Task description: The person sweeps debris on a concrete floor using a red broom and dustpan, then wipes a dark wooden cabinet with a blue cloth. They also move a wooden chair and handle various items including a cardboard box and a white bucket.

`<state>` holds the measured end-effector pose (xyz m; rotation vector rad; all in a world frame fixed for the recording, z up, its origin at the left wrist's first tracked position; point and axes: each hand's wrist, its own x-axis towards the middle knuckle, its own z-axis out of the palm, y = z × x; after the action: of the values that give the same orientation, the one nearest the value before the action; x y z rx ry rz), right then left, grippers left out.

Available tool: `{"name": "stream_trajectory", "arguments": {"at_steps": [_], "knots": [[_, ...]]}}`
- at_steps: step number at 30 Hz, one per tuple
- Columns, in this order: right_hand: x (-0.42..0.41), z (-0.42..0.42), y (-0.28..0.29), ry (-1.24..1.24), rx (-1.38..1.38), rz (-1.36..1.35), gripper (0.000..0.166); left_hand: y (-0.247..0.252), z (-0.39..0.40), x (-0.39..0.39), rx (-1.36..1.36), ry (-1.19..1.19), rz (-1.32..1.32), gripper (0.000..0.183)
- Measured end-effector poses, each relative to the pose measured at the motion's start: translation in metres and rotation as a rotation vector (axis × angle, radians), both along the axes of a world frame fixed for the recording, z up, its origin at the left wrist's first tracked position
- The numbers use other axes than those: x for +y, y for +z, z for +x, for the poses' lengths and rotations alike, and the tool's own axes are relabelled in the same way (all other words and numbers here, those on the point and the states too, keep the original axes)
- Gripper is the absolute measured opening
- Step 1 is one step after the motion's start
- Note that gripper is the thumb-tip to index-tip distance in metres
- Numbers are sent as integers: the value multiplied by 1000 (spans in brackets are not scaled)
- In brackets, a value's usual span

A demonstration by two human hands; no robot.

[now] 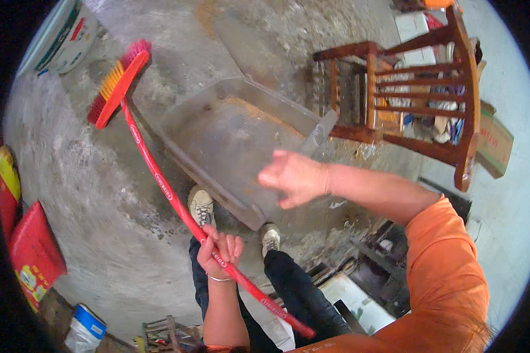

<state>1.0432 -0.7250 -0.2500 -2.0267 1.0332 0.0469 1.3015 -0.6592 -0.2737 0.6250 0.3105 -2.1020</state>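
Observation:
My left hand (218, 251) grips the red handle (159, 176) of a broom near its lower part in the picture. The broom's red head (119, 92), with pink, yellow and dark red bristles, is at the upper left, beyond the bin's left side. A translucent plastic bin (212, 189) lies in front of my feet, with brownish dirt inside. My right hand (298, 178), blurred by motion, is over the bin's right side and hides part of it. Whether it touches the rim cannot be told.
A wooden chair (371, 88) stands on the right beside the bin. At the upper left is a white bucket (70, 48); red and yellow sacks (35, 256) lie at the left edge. Dark clutter (384, 256) sits at lower right. The concrete floor (92, 189) is stained.

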Motion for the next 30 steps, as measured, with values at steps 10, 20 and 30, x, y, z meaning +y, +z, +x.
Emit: {"name": "stream_trajectory", "arguments": {"at_steps": [10,20,30], "knots": [[-255,26,33,-1692,-769,-92,43,-18,13,-39,116,117,19,16],[-286,-39,-29,-1683,-1621,-268,71,-29,-9,-56,-56,-18,166,21],[-250,-55,-174,-2188,-1599,45,71,-37,-29,-40,-242,25,252,28]]}}
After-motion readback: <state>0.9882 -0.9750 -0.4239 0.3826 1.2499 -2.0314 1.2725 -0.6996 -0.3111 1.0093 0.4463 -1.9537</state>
